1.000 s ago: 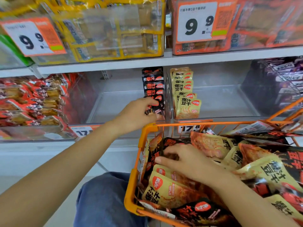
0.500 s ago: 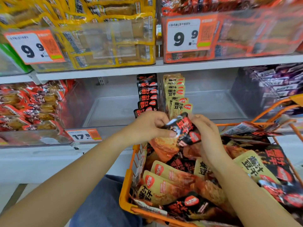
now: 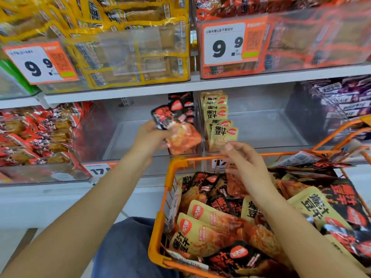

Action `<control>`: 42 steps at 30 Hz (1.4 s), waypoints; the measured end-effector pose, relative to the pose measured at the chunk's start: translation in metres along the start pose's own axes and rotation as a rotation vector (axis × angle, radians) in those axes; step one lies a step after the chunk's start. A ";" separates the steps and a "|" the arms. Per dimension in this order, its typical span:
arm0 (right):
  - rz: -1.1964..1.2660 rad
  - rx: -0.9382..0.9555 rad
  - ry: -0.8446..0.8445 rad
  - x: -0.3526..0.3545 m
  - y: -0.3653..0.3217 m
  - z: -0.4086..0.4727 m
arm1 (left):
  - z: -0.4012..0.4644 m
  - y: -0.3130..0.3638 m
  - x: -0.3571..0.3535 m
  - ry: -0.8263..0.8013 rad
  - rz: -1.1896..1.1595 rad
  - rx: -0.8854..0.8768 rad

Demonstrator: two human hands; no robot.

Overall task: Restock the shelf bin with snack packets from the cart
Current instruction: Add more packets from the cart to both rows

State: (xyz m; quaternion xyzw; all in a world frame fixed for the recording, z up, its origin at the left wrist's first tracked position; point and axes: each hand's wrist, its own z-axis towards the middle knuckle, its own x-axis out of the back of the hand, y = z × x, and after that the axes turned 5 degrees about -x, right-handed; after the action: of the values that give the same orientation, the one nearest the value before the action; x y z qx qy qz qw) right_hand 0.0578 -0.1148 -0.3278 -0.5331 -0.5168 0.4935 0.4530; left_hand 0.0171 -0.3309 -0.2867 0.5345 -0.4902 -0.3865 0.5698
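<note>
gripping a black-and-red snack packet [image 3: 176,127], the left hand [image 3: 150,137] holds it at the front of the clear shelf bin [image 3: 120,141], just beside the row of black packets [image 3: 183,106] standing there. the right hand [image 3: 244,161] hovers above the orange cart [image 3: 160,227], fingers loosely curled and holding nothing, over the heaped yellow and black packets [image 3: 210,227].

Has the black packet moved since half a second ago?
Yes. The left hand has carried the black packet from above the orange cart up toward the black row in the shelf bin.
</note>
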 end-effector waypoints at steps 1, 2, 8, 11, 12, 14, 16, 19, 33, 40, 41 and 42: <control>-0.020 0.001 0.016 0.000 0.001 0.001 | 0.015 -0.005 0.005 0.063 0.045 0.018; -0.035 0.000 0.032 -0.001 0.003 0.002 | 0.028 -0.011 0.007 0.085 0.100 0.049; -0.078 0.000 0.021 -0.003 0.008 0.005 | 0.056 -0.039 -0.009 -0.246 0.933 0.218; -0.083 -0.008 0.012 -0.004 0.009 0.006 | 0.057 -0.035 -0.020 -0.357 1.047 0.265; -0.088 -0.011 0.005 -0.005 0.009 0.005 | 0.060 -0.036 -0.023 -0.369 1.038 0.274; -0.104 -0.023 -0.011 -0.006 0.010 0.005 | 0.061 -0.038 -0.025 -0.366 1.030 0.267; -0.121 -0.029 -0.019 -0.007 0.011 0.005 | 0.065 -0.042 -0.026 -0.325 1.029 0.264; -0.138 -0.036 -0.032 -0.007 0.010 0.005 | 0.073 -0.045 -0.028 -0.140 0.961 0.184; -0.330 -0.011 -0.101 -0.003 0.018 0.004 | -0.011 -0.008 0.001 -0.187 0.806 -0.444; -0.347 -0.028 -0.195 -0.006 0.016 -0.002 | -0.078 -0.016 -0.001 -0.672 1.413 -0.438; -0.337 -0.034 -0.188 -0.005 0.016 -0.003 | -0.077 -0.014 0.001 -0.710 1.391 -0.390; -0.315 -0.040 -0.184 -0.005 0.015 -0.002 | -0.075 -0.013 0.003 -0.747 1.378 -0.343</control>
State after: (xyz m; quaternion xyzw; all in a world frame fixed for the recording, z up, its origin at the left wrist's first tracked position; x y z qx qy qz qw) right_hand 0.0619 -0.1202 -0.3419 -0.4070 -0.6428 0.4527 0.4651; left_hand 0.0919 -0.3186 -0.2951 -0.1483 -0.8020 -0.1711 0.5528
